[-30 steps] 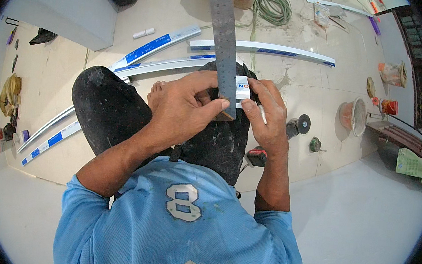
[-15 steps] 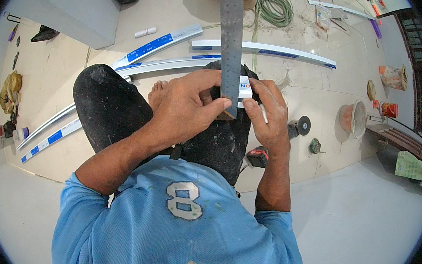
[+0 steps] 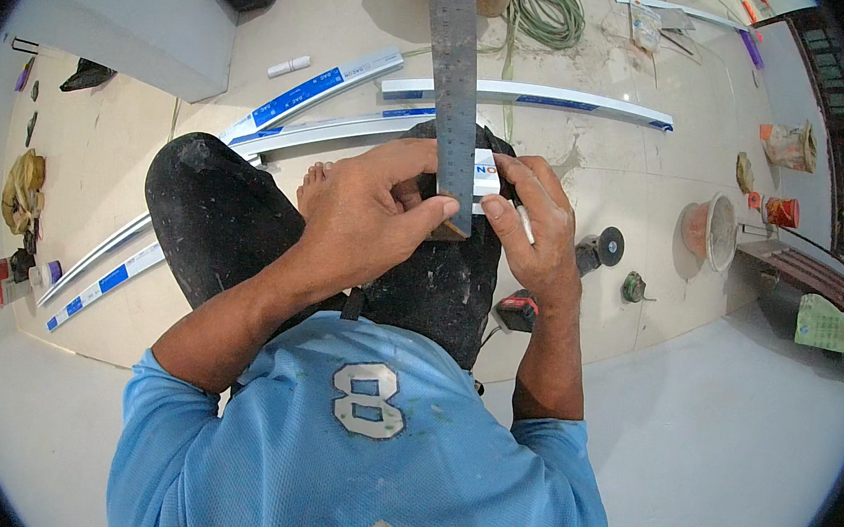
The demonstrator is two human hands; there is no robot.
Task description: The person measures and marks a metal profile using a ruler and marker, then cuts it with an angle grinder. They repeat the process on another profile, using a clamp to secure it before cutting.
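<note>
Plainly, the left hand point(image 3: 365, 203) grips a ruler point(image 3: 453, 86), the right hand point(image 3: 543, 236) a white profile point(image 3: 486, 181).

Your steel square point(image 3: 454, 96) was dull grey, dotted with dark markings. The short profile piece point(image 3: 486, 174) was white, lettered in blue and orange, and your slim pen-like stick point(image 3: 526, 225) was plain white. You wore a sky-blue jersey point(image 3: 352, 488) with a fine mesh pattern, flecked with green, its numeral point(image 3: 370, 400) white and edged in dark, over black trousers point(image 3: 210, 215) speckled pale. The floor tiles point(image 3: 628, 201) were cream with grey smudges, and the metal channel point(image 3: 577, 99) was silvery white with blue label bands. The coiled cable point(image 3: 531, 30) was dull green, the battery pack point(image 3: 516, 312) red and black, the bucket point(image 3: 695, 228) terracotta with pale grey streaks.
</note>
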